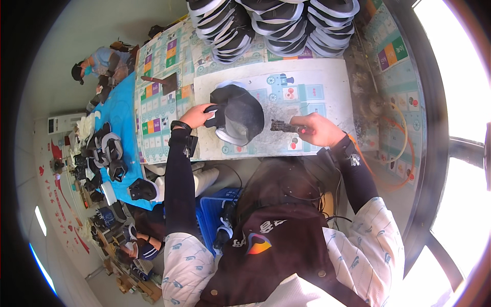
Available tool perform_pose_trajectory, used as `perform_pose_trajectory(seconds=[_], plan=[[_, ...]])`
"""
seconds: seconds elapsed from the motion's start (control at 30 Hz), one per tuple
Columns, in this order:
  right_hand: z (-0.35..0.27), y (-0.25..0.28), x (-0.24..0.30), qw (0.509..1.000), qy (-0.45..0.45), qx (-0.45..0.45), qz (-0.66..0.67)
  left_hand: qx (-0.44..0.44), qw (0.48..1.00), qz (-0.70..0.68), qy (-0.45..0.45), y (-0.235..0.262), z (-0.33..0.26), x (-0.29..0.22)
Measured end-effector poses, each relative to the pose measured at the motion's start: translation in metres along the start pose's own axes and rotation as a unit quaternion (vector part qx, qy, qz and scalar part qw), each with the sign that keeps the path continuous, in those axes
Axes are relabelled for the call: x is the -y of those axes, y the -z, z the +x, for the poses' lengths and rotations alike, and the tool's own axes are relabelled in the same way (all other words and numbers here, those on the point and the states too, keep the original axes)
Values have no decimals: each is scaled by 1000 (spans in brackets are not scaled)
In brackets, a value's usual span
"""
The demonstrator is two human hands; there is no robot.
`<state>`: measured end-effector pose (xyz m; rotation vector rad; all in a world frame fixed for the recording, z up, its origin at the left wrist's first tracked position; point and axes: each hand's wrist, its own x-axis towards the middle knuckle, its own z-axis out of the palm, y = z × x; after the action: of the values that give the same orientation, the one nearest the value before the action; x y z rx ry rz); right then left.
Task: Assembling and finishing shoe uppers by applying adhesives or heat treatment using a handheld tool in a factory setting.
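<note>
My left hand grips the strap end of a black cap with a pale grey edge, thumb and fingers closed on it. The cap is held over a white board on the bench. To its right, my right hand is wrapped round a dark, crusted spray gun, whose nozzle points left at the cap. A gap separates nozzle and cap. An orange hose runs from near my right wrist toward the wall.
Stacks of black and grey caps stand at the far edge. A dark plate with a handle lies far left on the patterned bench cover. A blue table bears more caps, beside a blue crate. Two people sit further left.
</note>
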<state>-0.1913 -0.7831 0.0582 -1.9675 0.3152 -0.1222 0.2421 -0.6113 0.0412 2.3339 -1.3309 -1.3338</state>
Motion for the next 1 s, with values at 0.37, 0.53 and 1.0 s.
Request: perform_pose_trajectory(seconds=[0.37,0.53,1.0], plan=[[-1,5,-17,992,-47,-112,36,20,999,-50,9,-7,5,9],[-3,11,-15,998,-54,12,-20,25,997,-72,12,-6,5,23],[-25,-1,-31,998,-32,-49,-10,20,985,-171,33,-12,12,45]])
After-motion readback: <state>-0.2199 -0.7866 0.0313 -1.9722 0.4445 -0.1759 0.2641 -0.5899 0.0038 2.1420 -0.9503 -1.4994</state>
